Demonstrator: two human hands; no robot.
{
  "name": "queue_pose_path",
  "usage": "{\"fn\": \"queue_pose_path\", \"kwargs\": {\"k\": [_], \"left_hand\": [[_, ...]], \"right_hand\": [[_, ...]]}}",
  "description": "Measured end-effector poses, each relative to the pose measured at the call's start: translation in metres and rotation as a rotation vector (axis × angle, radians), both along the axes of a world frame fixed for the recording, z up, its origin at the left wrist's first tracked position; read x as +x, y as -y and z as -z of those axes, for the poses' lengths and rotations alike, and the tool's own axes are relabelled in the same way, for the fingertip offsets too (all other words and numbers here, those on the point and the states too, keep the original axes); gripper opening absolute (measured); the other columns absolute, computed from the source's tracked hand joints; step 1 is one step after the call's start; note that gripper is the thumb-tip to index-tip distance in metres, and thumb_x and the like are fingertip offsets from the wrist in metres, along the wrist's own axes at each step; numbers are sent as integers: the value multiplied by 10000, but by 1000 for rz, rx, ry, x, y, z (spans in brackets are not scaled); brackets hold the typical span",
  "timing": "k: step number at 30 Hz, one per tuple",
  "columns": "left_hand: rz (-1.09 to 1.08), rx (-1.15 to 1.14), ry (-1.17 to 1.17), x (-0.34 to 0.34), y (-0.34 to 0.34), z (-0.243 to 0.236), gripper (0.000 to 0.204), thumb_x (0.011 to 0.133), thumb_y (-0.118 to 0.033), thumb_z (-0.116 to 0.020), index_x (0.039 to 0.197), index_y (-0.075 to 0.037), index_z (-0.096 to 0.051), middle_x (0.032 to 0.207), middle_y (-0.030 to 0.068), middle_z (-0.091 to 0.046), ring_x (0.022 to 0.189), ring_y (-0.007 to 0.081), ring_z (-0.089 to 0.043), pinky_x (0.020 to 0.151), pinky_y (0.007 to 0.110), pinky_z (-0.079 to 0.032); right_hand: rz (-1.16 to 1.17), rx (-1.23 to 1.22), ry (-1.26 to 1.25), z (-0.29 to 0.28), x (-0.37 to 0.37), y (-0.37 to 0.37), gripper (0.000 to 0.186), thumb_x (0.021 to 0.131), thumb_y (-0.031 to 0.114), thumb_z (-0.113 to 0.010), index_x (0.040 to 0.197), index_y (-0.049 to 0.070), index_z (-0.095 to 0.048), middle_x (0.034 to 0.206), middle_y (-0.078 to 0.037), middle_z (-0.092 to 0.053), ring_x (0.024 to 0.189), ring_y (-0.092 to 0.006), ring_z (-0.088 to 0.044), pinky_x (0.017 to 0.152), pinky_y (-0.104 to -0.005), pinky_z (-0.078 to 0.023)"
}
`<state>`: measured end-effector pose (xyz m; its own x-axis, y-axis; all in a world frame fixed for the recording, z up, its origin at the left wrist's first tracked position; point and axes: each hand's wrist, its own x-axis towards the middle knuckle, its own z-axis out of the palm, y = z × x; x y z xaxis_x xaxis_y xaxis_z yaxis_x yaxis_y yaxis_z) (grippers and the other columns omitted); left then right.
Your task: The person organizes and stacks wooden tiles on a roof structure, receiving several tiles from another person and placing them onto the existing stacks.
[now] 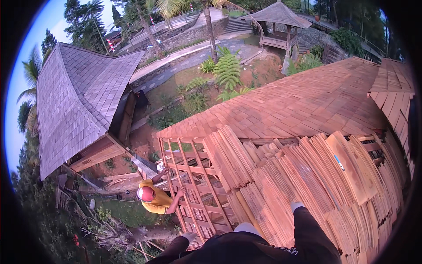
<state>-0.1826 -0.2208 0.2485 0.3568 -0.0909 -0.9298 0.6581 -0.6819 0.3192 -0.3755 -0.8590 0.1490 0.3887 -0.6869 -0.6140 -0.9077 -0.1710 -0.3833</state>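
My left hand (pixel 190 237) is at the low edge of the batten frame (pixel 195 180), by its near end. It is small and blurred, so its fingers cannot be made out. At the end of a dark sleeve, my right hand (pixel 297 206) is at the stacked wooden shingles (pixel 303 176), apparently resting on them. Its fingers do not show clearly either. A pale rounded shape (pixel 247 228) between my arms is too unclear to name. The shingles lie in overlapping rows on the roof slope, and a small blue-and-white object (pixel 339 162) lies on a wide board among them.
Below the frame, a person in a yellow shirt and red-and-white cap (pixel 154 199) grips the battens. Finished shingle roofing (pixel 285 97) runs along the far side. A grey-shingled roof (pixel 79 97) stands left, a gazebo (pixel 277 20) far right. Bare branches (pixel 116 229) lie below.
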Motion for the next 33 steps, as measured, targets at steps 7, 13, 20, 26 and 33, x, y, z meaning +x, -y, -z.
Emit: {"fn": "queue_pose_path", "kwargs": {"k": [7, 13, 20, 26, 33], "left_hand": [[255, -88, 219, -21, -41, 57, 419, 935, -324, -556, 1178, 10, -630, 1012, 179, -687, 884, 282, -688, 776, 399, -536], [-45, 81, 346, -89, -79, 56, 362, 880, -315, -626, 1111, -37, -656, 986, 209, -661, 931, 385, -654, 814, 441, -534], [175, 156, 381, -101, -111, 29, 418, 932, -361, -557, 1267, -124, -635, 1232, 132, -645, 1048, 283, -663, 886, 389, -531], [617, 219, 410, -106, -146, 46, 442, 965, -355, -512, 1340, -130, -578, 1193, 147, -672, 1115, 320, -639, 952, 430, -504], [13, 178, 194, -102, -134, 47, 436, 962, -349, -496, 1319, -124, -603, 1234, 159, -659, 1115, 335, -641, 949, 435, -500]], "right_hand": [[-157, 78, 194, 17, 78, -69, 517, 888, 371, -579, 1166, -58, -658, 1039, -231, -705, 943, -312, -697, 831, -385, -532], [-1103, 281, 5, -131, 124, -305, 523, 920, 453, -579, 1232, 39, -654, 1259, -187, -649, 1183, -317, -620, 1023, -361, -455], [-975, 244, 41, -103, 141, -284, 450, 913, 360, -510, 1191, 43, -669, 1225, -146, -671, 1160, -272, -627, 1002, -377, -466], [-1050, 100, -18, -70, 147, -256, 450, 914, 361, -498, 1178, 41, -674, 1214, -159, -670, 1152, -293, -627, 998, -389, -468], [-1067, 53, -70, -62, 163, -255, 452, 915, 362, -485, 1164, 39, -679, 1202, -175, -670, 1142, -317, -627, 994, -403, -469]]}}
